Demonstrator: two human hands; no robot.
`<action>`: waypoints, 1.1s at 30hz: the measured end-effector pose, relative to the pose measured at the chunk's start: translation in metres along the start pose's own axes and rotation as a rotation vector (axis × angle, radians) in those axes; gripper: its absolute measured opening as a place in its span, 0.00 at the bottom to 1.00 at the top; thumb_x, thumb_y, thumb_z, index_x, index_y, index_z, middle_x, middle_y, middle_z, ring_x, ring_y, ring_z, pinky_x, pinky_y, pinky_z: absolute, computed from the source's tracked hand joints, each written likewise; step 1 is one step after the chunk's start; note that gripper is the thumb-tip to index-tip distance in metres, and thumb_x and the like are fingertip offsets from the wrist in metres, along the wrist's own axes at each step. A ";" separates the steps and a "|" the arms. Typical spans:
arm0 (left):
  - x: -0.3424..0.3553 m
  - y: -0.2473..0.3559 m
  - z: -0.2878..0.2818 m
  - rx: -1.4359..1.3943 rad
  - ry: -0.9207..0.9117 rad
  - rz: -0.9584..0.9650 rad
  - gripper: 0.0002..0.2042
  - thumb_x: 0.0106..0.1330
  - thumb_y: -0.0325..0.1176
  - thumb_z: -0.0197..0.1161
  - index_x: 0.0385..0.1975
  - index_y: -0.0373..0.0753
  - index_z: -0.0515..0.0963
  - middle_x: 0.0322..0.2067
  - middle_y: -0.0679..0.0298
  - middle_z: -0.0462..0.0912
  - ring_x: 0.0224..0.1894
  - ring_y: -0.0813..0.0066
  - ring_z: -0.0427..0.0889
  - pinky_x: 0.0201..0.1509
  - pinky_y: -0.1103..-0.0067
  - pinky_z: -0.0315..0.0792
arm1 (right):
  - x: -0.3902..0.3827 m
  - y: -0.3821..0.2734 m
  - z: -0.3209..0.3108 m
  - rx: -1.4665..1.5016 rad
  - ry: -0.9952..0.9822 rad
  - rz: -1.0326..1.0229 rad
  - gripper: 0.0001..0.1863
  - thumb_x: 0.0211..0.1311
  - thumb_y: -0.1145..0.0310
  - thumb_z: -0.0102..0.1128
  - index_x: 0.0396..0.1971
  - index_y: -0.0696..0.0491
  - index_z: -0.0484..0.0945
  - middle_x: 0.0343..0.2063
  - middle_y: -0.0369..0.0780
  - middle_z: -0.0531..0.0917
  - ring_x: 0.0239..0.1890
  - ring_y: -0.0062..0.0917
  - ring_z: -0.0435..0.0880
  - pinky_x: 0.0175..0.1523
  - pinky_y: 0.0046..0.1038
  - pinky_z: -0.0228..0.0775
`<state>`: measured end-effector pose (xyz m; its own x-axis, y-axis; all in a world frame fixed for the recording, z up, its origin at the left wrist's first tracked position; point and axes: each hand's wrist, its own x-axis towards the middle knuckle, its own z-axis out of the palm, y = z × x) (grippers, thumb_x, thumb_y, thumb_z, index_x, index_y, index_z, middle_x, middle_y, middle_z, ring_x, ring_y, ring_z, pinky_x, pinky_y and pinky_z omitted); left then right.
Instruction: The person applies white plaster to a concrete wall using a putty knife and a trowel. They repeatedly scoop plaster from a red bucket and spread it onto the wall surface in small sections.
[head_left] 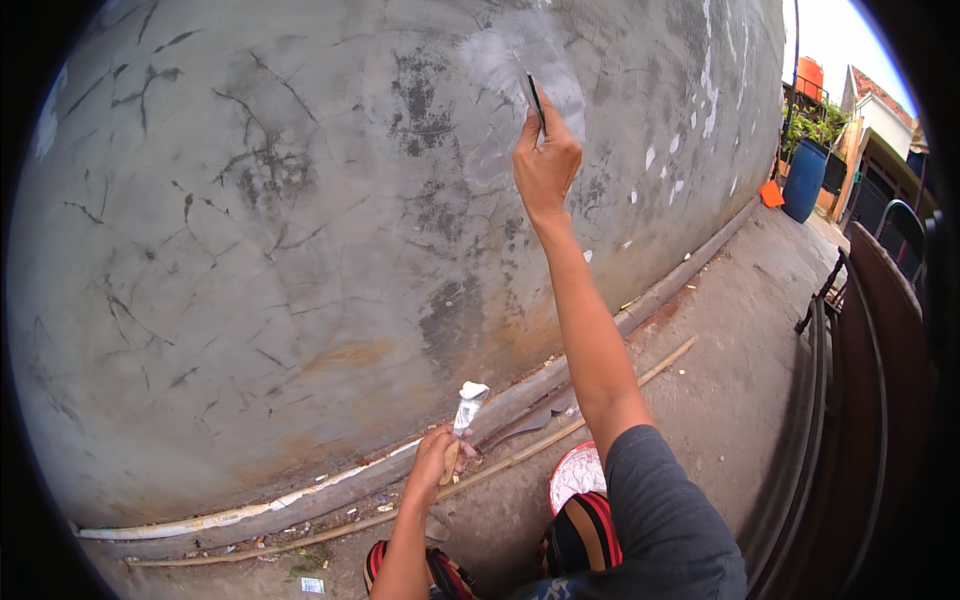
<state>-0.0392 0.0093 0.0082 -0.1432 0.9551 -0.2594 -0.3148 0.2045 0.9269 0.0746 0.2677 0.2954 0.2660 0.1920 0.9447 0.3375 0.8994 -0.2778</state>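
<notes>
My right hand (548,165) is raised against the grey plaster wall (330,200), closed on a thin flat scraper (534,100) seen nearly edge-on. Around that scraper spreads a smoothed pale patch of filler (500,60). Lower down, my left hand (432,465) grips a putty knife (466,412) by its wooden handle, blade pointing up. A lump of white putty (474,390) sits on the blade's tip. Beside my knees stands a red-rimmed bucket (578,475) with white paste inside, partly hidden by my right arm and leg.
A long bamboo pole (640,378) lies along the wall's foot, near a white strip (230,515) and small debris. At right stands a dark bench (870,400). Farther off are a blue barrel (804,180) and an orange object (771,193). Cracks and white spots mark the wall.
</notes>
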 end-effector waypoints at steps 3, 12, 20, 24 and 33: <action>-0.010 0.008 -0.004 0.007 0.008 0.006 0.13 0.67 0.33 0.45 0.43 0.31 0.73 0.26 0.57 0.81 0.18 0.79 0.71 0.21 0.83 0.65 | -0.008 0.031 0.025 -0.079 0.030 0.032 0.23 0.57 0.81 0.54 0.55 0.55 0.76 0.49 0.49 0.81 0.48 0.40 0.83 0.47 0.32 0.77; -0.008 0.004 -0.021 -0.071 0.093 0.063 0.14 0.68 0.33 0.45 0.44 0.31 0.74 0.25 0.57 0.80 0.18 0.79 0.71 0.22 0.84 0.65 | -0.087 -0.030 0.051 -0.058 -0.193 -0.105 0.28 0.53 0.82 0.55 0.58 0.60 0.72 0.52 0.60 0.76 0.54 0.49 0.78 0.48 0.36 0.78; -0.009 0.008 -0.013 -0.067 0.044 0.060 0.14 0.68 0.33 0.44 0.43 0.34 0.75 0.24 0.58 0.80 0.17 0.81 0.69 0.21 0.84 0.65 | 0.010 0.045 -0.001 -0.044 0.053 -0.001 0.18 0.60 0.78 0.54 0.51 0.54 0.80 0.27 0.43 0.81 0.24 0.24 0.72 0.31 0.27 0.66; -0.009 0.004 -0.018 -0.071 0.072 0.047 0.14 0.68 0.34 0.45 0.44 0.34 0.75 0.25 0.59 0.80 0.17 0.81 0.69 0.21 0.84 0.65 | -0.001 0.037 0.016 -0.051 -0.002 0.019 0.21 0.56 0.82 0.53 0.50 0.54 0.80 0.45 0.46 0.84 0.40 0.38 0.86 0.44 0.31 0.77; -0.007 0.002 -0.019 -0.054 0.124 0.067 0.15 0.69 0.34 0.44 0.44 0.34 0.75 0.25 0.59 0.80 0.17 0.81 0.70 0.21 0.83 0.65 | -0.073 -0.050 0.010 0.201 -0.351 -0.043 0.23 0.57 0.81 0.54 0.54 0.51 0.78 0.43 0.46 0.84 0.35 0.37 0.86 0.38 0.30 0.76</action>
<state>-0.0570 -0.0009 0.0068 -0.2797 0.9315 -0.2327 -0.3506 0.1265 0.9279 0.0292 0.2129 0.2417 -0.0805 0.2433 0.9666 0.1492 0.9618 -0.2296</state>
